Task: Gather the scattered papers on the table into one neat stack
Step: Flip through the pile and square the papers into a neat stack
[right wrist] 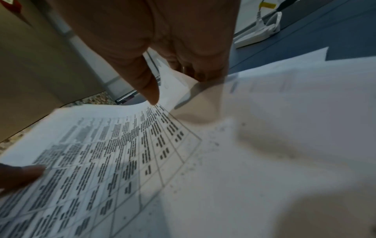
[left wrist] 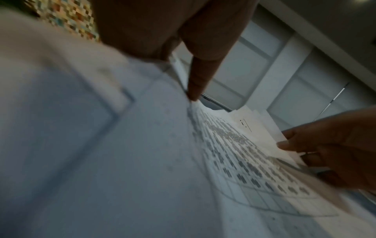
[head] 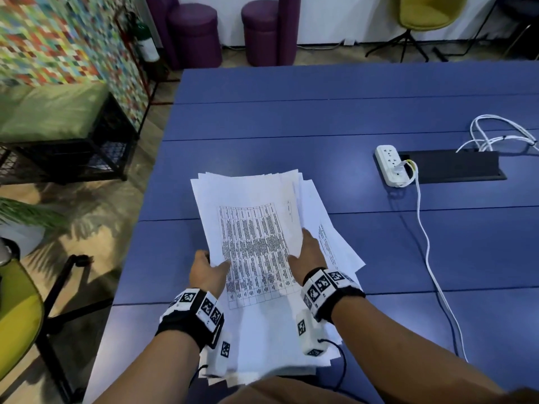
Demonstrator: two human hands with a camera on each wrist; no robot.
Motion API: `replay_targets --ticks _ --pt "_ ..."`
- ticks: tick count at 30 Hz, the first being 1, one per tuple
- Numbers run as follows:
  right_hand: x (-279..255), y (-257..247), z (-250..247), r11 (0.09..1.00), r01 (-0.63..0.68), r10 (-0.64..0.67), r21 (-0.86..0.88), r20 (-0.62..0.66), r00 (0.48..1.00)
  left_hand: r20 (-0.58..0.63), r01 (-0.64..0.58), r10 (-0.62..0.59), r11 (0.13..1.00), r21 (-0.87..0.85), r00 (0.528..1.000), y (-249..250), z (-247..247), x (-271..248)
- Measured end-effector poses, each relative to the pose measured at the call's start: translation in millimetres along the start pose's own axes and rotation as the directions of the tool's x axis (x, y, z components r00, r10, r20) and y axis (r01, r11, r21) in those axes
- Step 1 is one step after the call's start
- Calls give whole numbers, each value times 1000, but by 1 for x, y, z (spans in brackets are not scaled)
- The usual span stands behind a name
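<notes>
A loose pile of white papers [head: 256, 228] is held over the near left part of the blue table [head: 320, 118]. The top sheet carries a printed table [right wrist: 114, 153]. My left hand [head: 208, 271] grips the pile's left edge, thumb on top of the sheet [left wrist: 195, 83]. My right hand [head: 306, 252] grips the right edge, thumb on the top sheet [right wrist: 148, 87], fingers curled under it. More sheets fan out unevenly to the right [head: 341, 252] and at the near end [head: 271, 354]. The far corners are staggered.
A white power strip [head: 390, 164] lies at the right beside a black cable hatch [head: 455, 167], with a white cable [head: 428, 249] trailing toward the near edge. White cords [head: 501, 132] loop at the far right. A yellow-green chair [head: 17, 313] stands left of the table.
</notes>
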State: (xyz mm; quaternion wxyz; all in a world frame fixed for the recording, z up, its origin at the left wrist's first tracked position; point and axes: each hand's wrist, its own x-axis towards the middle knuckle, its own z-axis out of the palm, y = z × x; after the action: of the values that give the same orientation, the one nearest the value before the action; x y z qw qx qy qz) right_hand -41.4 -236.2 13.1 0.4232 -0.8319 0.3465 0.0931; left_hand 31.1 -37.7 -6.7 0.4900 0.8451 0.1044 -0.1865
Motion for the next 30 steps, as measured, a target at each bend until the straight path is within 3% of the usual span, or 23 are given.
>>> replay_targets --ticks 2,5,7,10,13,17,20,24,27,30 --pt "4 4 -1 999 -15 18 48 -64 998 100 -3 14 995 -102 995 8 1 -8" --pt "4 5 -10 994 -11 -4 -110 -144 990 216 46 6 971 -234 976 9 3 -10" --pt "6 7 -17 993 22 -40 -116 -156 987 229 10 56 960 -281 972 13 2 -13" --pt "13 11 -30 986 2 19 164 -129 991 211 -56 140 931 -360 967 24 -5 -14" --pt "16 16 -51 904 -37 93 426 -111 989 201 -88 192 896 -436 961 38 -16 -9" --pt "3 0 -82 769 25 -32 639 -1 999 205 -159 293 854 -495 934 68 -27 -14" --pt "-9 -27 -104 679 184 -170 710 -92 981 146 -291 412 814 -502 900 98 -33 -21" --pt "-24 -69 -119 564 377 -220 735 -306 926 -19 -500 579 686 -529 815 143 -37 -33" --pt "-31 -85 -114 588 421 -147 691 -421 895 -124 -617 658 601 -509 743 162 -38 -39" --pt "-33 -80 -109 619 397 -110 678 -425 898 -120 -615 666 585 -528 736 154 -38 -35"
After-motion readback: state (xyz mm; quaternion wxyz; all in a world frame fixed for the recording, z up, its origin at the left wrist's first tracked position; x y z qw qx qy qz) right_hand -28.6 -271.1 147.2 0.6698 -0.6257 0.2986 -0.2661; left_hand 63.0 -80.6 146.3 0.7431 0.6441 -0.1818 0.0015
